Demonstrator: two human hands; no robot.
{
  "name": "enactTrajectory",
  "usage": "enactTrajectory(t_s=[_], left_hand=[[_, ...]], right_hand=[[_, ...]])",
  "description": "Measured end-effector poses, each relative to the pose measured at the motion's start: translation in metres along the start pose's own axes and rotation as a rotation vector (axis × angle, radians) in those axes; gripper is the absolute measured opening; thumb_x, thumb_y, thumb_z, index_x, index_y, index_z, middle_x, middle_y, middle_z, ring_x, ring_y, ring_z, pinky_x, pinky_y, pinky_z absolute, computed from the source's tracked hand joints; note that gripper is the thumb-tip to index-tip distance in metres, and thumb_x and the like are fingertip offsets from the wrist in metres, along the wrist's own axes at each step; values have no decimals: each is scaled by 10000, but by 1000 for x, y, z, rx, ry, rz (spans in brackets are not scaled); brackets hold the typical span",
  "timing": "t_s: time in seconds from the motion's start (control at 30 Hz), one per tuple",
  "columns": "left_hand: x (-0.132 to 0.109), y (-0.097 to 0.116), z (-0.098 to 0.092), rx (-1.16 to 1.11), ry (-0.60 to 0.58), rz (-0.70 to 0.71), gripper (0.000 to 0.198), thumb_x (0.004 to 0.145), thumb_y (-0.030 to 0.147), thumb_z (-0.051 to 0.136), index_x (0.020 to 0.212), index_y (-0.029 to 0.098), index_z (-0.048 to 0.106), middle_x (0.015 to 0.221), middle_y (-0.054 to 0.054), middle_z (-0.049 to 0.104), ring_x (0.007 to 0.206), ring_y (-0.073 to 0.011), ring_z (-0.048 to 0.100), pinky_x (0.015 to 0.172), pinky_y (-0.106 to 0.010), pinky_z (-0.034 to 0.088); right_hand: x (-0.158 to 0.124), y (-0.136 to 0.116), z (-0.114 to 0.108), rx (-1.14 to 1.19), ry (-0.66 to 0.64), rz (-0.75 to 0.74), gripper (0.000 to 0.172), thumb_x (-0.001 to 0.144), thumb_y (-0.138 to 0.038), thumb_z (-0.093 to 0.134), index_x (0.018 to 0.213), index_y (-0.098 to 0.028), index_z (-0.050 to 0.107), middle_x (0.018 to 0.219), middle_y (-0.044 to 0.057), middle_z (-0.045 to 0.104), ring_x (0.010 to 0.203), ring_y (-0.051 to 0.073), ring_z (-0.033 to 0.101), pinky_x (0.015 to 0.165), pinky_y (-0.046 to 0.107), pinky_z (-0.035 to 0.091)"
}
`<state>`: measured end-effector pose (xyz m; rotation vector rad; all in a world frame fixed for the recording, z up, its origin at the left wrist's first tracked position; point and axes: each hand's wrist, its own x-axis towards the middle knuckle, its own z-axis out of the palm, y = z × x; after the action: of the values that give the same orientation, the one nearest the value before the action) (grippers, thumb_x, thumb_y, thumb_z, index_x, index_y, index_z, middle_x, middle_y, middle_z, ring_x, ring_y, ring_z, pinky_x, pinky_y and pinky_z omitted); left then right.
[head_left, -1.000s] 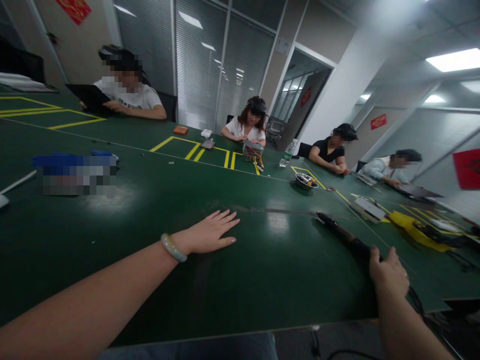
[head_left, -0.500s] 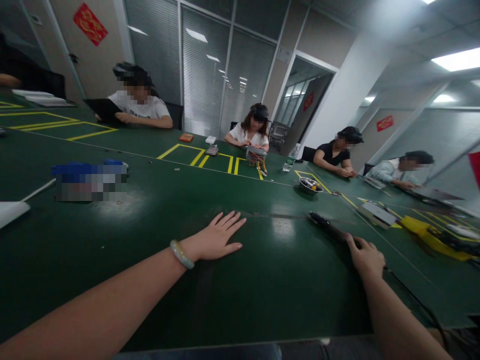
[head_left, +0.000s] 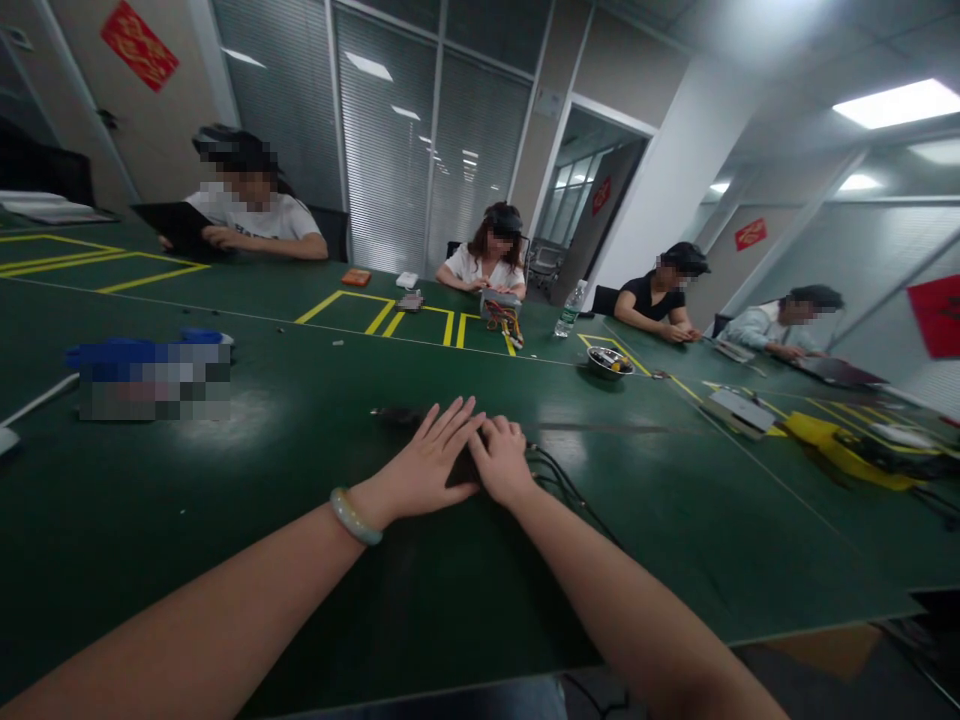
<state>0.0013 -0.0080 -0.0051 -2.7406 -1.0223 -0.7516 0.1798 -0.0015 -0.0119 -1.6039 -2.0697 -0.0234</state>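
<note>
My left hand (head_left: 427,460), a pale bangle on its wrist, lies flat on the dark green table (head_left: 225,480) with fingers spread. A long black corded tool (head_left: 394,413) lies under and beyond both hands, its tip poking out to the left of my left fingers. My right hand (head_left: 501,462) is closed over the tool's body right beside my left hand, the two hands touching. The tool's black cable (head_left: 559,480) loops away to the right of my right wrist.
A metal bowl (head_left: 609,361) sits further back on the right. A yellow device (head_left: 840,445) and a flat grey box (head_left: 739,410) lie at the right. Blue items (head_left: 142,355) rest at the left. Several people sit working along the far side.
My right hand has dragged the black tool from the right side of the table to the middle, up against my left hand. My left hand has stayed flat in place.
</note>
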Motion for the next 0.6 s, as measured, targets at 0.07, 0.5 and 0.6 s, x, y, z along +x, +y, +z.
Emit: enactTrajectory(t_s=[0.07, 0.5, 0.6], left_hand=[[-3, -10, 3, -3, 19, -38, 926, 826, 462, 600, 1526, 180, 62, 1593, -133, 85, 1468, -302, 83, 1179, -505, 127], [2, -29, 0, -71, -45, -130, 474, 918, 454, 536, 1354, 278, 474, 1311, -52, 573, 1168, -235, 541, 988, -409, 396], [2, -28, -1, -66, -53, -141, 458, 928, 469, 511, 1339, 267, 493, 1284, -59, 585, 1147, -234, 546, 975, -403, 397]], right_hand=[[-2, -26, 10, 79, -25, -140, 330, 1023, -336, 319, 1246, -228, 537, 1198, 76, 523, 1116, 221, 447, 1010, 388, 344], [-20, 15, -54, -272, -301, 222, 509, 833, -438, 693, 1214, -135, 543, 1136, 143, 568, 1027, 302, 564, 865, 396, 455], [-20, 19, -64, -314, -424, 330, 279, 894, -319, 632, 1106, -148, 569, 1022, 114, 624, 944, 266, 611, 779, 341, 458]])
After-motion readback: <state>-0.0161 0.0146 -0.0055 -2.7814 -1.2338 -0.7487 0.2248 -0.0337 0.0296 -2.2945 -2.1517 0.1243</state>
